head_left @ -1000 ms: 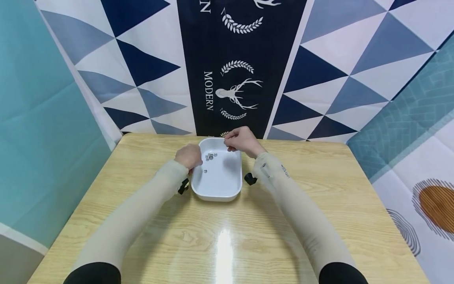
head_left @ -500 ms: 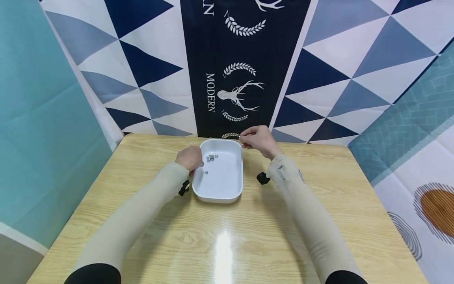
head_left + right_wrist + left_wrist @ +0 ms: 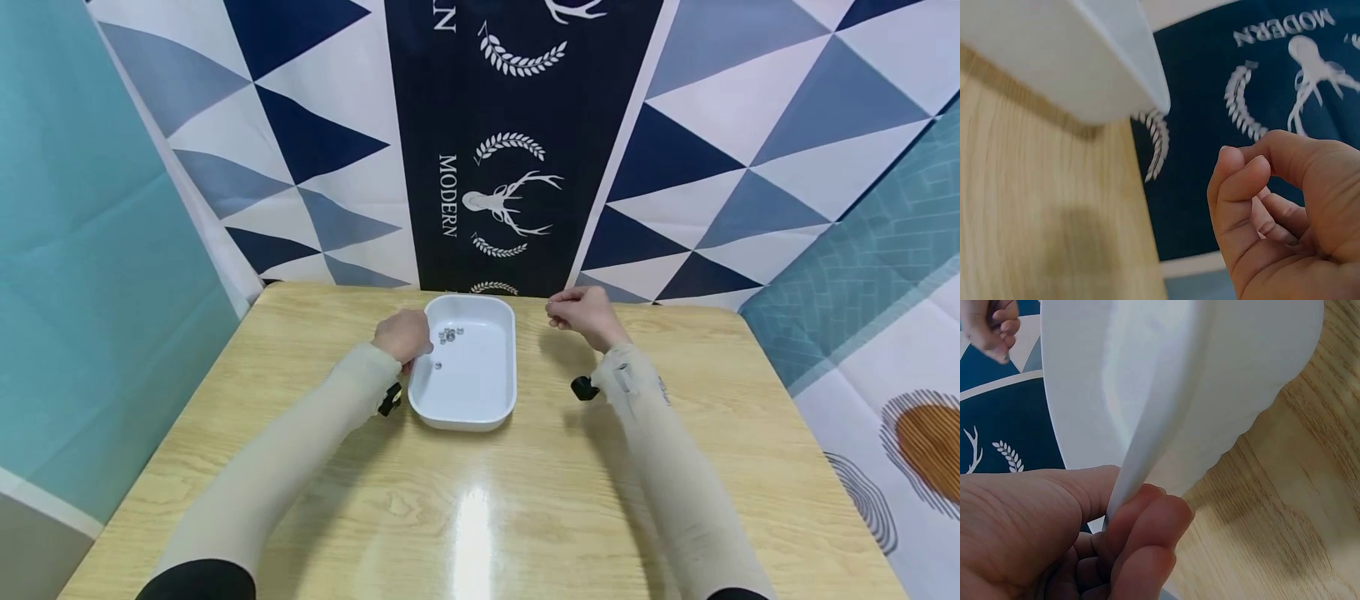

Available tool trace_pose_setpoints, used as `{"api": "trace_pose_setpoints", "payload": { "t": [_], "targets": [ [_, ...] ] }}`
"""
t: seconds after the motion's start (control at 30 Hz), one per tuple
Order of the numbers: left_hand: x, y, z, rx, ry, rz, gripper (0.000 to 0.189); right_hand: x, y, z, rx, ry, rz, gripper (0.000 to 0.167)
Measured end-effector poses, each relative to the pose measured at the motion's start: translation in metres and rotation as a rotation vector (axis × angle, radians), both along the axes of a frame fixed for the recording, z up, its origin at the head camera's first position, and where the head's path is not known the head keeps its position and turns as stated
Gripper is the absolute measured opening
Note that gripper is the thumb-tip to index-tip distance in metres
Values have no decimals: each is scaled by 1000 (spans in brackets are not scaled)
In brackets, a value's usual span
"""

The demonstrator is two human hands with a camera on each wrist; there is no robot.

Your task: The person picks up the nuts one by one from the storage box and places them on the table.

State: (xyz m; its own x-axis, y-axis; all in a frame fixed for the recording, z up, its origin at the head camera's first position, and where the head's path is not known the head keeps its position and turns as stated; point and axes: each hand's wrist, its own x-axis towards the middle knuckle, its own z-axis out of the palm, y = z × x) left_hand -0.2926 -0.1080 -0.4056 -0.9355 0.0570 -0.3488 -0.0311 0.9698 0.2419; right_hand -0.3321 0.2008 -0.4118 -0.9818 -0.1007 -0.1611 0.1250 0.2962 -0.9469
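Note:
A white tray (image 3: pixel 472 396) stands on the table, with several small silvery metal pieces (image 3: pixel 450 335) lying inside it, most of them clustered near its left side. My left hand (image 3: pixel 402 336) grips the tray's left rim; thumb and curled fingers pinch the edge (image 3: pixel 1147 447) in the left wrist view. To the right of the tray, above the table's back edge, my right hand (image 3: pixel 588 315) has thumb and fingertips pressed together. A tiny piece seems to sit at those fingertips, mostly hidden; its exact kind is too small to tell.
The wood-grain table (image 3: pixel 375 500) ends at a patterned cloth (image 3: pixel 491 200) hanging behind the tray. A teal cloth (image 3: pixel 97 208) hangs at the left. Dark wrist cameras (image 3: pixel 585 388) sit under the wrists.
My right hand has moved from over the tray rightward past its rim, then lowered toward the table, fingertips still pinched around the small silvery piece. The left hand stays on the rim.

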Motion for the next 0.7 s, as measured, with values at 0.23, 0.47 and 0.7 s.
{"api": "trace_pose_setpoints", "payload": {
  "t": [0.23, 0.47, 0.7],
  "targets": [
    [1, -1, 1, -31, -13, 5, 32, 3, 19, -16, -49, -60, -13, 31],
    [2, -2, 5, -17, -34, 10, 33, 2, 31, -27, 10, -75, -23, 27],
    [2, 0, 3, 2, -22, -5, 30, 3, 42, -45, 100, -71, -39, 29]
  ]
}}
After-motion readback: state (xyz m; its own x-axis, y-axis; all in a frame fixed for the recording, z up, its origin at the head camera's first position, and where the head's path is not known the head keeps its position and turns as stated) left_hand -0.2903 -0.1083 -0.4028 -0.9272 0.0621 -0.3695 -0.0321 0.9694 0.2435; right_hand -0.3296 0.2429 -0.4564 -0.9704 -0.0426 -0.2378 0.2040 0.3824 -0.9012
